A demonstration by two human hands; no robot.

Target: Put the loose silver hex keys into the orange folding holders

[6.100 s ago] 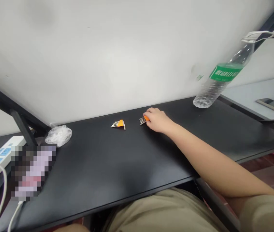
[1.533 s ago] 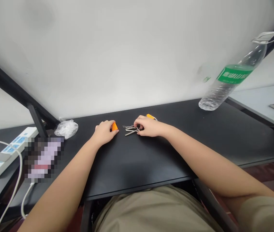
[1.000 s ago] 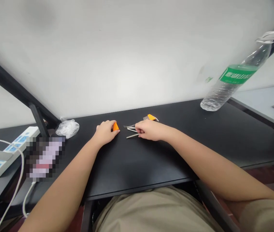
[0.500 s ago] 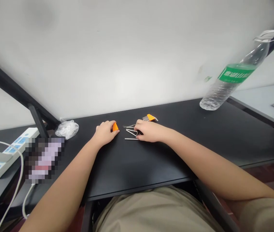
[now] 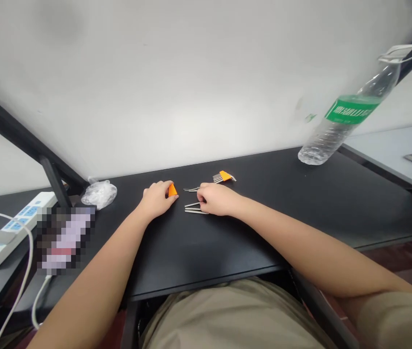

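Note:
My left hand [image 5: 155,198] is closed around an orange hex key holder [image 5: 172,190], whose right end shows between thumb and fingers. To its right, my right hand [image 5: 216,198] rests low over loose metal hex keys, its fingers pinched together on one of them. Two or more hex keys [image 5: 194,210] stick out to the left from under this hand, almost parallel. Slightly farther back lie thin hex keys [image 5: 191,189], their right ends covered by the fingers. Behind the right hand sits a second orange holder [image 5: 224,176] with several hex keys in it.
The black desk [image 5: 206,247] meets a white wall. A crumpled clear plastic bag [image 5: 99,194] lies at left, near a blurred-out phone-like object [image 5: 66,237] on a cable and a white power strip [image 5: 17,228]. A plastic bottle [image 5: 349,111] stands at back right.
My right hand has shifted slightly left and its fingers have drawn together. The hex keys under it, splayed before, now lie more nearly side by side. My left hand keeps its hold.

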